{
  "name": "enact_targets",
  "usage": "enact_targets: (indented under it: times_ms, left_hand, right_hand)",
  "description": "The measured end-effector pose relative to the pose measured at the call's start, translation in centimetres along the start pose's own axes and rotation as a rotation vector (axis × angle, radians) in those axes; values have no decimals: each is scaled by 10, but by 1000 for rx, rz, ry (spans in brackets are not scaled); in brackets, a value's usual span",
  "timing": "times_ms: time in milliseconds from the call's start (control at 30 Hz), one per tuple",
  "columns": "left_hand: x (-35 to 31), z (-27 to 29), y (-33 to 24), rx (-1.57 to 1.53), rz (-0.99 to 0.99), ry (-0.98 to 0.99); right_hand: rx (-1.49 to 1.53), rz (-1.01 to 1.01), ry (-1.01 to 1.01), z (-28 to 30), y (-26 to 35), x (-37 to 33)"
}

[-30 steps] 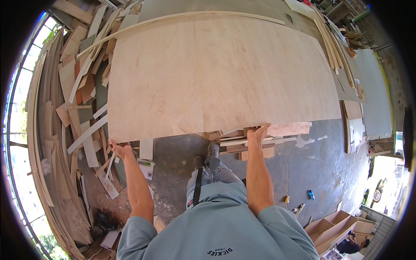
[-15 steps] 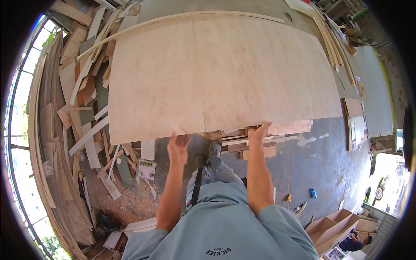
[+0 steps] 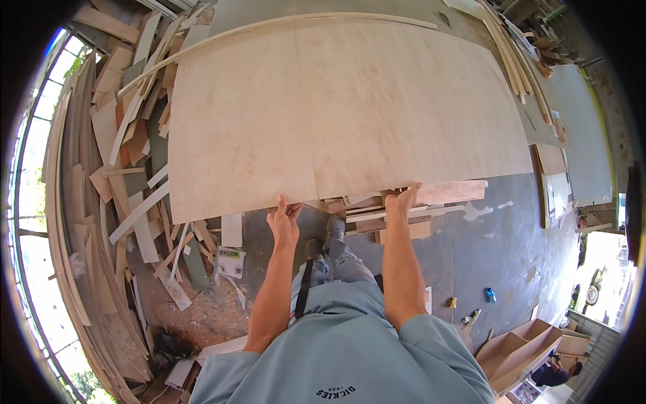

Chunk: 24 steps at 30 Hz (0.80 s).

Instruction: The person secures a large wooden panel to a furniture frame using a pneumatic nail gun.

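Observation:
A large sheet of pale plywood (image 3: 350, 108) spreads out in front of me, its near edge just beyond my feet. My left hand (image 3: 284, 217) is at that edge, left of the middle, with a fingertip over the top face and the other fingers curled at or below the rim. Farther right, my right hand (image 3: 402, 198) grips the same edge, fingers tucked beneath and partly hidden by the sheet. Under the near edge, between and right of my hands, lie stacked wood offcuts (image 3: 404, 217).
Scrap boards (image 3: 138, 202) pile up along the left side. A long thin strip (image 3: 282, 23) lies along the sheet's far edge. Wood strips (image 3: 511, 60) and a pale blue-grey panel (image 3: 579, 135) are at the right. Near the lower right stand a wooden shelf box (image 3: 518, 353) and another person (image 3: 555, 370).
My left hand was just short of the sheet with its fingers apart; it has moved up and closed on the near edge. The right hand keeps its hold.

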<state>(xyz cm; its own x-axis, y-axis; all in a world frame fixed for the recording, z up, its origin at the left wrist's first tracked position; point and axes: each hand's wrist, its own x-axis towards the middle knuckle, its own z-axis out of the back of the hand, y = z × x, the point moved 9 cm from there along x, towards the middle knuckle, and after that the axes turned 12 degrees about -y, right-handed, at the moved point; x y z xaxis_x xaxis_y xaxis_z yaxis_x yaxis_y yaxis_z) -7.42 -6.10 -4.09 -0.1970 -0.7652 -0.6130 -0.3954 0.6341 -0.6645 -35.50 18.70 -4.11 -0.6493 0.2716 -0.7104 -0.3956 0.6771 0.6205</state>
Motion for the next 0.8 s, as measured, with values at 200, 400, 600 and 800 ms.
enact_targets:
  times_ms: [200,400,600,800]
  left_hand:
    - [1,1,-2,-34,-27,-15]
    - [-1,-2,-1,-42,-18,-14]
    - [2,5,-3,-19,-43,-24]
    - [-3,-8,-5,-4,-39,9]
  right_hand:
    - [13,-86,48,9,-10,-11]
    - [-219,-142,7,50,-83,-39]
    - [-701,71,400,41,-152,-156]
    - [-513,127,613,30,-166,-132]
